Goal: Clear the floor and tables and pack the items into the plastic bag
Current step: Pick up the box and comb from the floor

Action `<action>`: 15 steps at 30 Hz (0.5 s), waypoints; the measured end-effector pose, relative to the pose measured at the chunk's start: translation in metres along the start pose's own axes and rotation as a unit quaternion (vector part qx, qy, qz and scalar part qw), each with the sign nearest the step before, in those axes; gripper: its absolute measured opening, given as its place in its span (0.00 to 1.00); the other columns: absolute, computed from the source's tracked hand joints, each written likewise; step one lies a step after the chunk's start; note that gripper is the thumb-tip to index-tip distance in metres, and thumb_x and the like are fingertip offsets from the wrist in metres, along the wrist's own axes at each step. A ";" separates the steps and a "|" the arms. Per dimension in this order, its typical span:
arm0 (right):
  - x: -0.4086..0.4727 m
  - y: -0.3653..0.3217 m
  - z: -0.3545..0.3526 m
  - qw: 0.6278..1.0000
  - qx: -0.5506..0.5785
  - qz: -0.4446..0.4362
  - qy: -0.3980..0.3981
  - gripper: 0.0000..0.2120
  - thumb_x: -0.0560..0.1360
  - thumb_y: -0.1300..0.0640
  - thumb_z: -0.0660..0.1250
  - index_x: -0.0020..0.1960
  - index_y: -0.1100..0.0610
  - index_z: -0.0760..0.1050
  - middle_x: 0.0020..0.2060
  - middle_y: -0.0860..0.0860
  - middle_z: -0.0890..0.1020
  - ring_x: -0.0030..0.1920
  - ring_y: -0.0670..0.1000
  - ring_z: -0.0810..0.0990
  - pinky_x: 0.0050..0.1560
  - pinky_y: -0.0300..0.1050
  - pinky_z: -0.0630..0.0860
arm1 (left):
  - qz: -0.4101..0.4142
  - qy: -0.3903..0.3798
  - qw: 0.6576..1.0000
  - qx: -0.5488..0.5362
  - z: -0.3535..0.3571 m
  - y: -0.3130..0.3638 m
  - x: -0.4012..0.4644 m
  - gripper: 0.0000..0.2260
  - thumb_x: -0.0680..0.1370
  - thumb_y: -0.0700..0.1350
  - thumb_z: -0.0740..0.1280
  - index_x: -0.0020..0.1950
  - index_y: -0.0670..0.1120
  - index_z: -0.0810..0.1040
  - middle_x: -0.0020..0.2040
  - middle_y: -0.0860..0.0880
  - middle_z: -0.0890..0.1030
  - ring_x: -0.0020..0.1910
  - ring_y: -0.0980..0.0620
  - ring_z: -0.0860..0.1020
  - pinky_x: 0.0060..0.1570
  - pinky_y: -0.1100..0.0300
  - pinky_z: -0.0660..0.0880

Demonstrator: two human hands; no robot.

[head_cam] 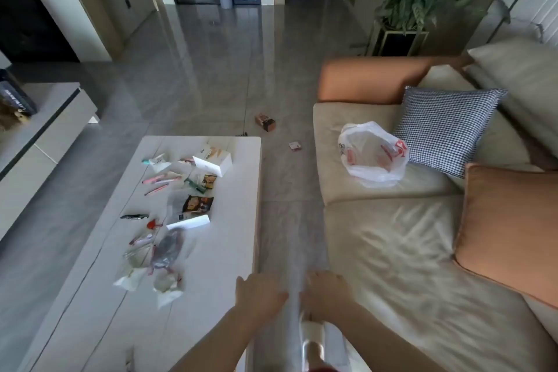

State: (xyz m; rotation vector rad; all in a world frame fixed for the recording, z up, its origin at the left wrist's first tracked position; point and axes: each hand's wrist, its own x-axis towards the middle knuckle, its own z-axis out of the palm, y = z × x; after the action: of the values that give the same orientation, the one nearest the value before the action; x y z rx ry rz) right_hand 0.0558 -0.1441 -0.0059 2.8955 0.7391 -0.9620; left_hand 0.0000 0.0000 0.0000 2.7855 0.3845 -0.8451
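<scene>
- The sofa [392,235] lies to the right of both hands; the worktop [211,281] lies to their left, its long axis running away from the person.
- The plastic bag [373,154] sits on the sofa, mouth gaping, well ahead and to the right, so the right hand [327,288] is nearer it.
- Wrappers [169,199] scatter the worktop, ahead-left, nearer the left hand [259,293].
- A small box [265,122] lies on the floor far ahead.
- Each grip looks relaxed and holds nothing, though motion blur between them hides detail.
</scene>
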 end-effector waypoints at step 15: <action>0.148 0.068 -0.092 0.997 -0.012 -0.057 0.058 0.28 0.78 0.46 0.53 0.70 0.65 0.65 0.64 0.64 0.72 0.64 0.59 0.74 0.65 0.57 0.70 | -0.046 -0.016 0.998 0.037 -0.085 0.038 0.144 0.23 0.80 0.61 0.53 0.59 0.47 0.76 0.57 0.48 0.80 0.59 0.48 0.77 0.61 0.52 0.67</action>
State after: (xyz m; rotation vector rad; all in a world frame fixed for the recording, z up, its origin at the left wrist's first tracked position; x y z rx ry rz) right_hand 0.2409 -0.1272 -0.0248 2.9362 0.9263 -0.7914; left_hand 0.1703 0.0140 -0.0082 2.8366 0.4898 -0.9419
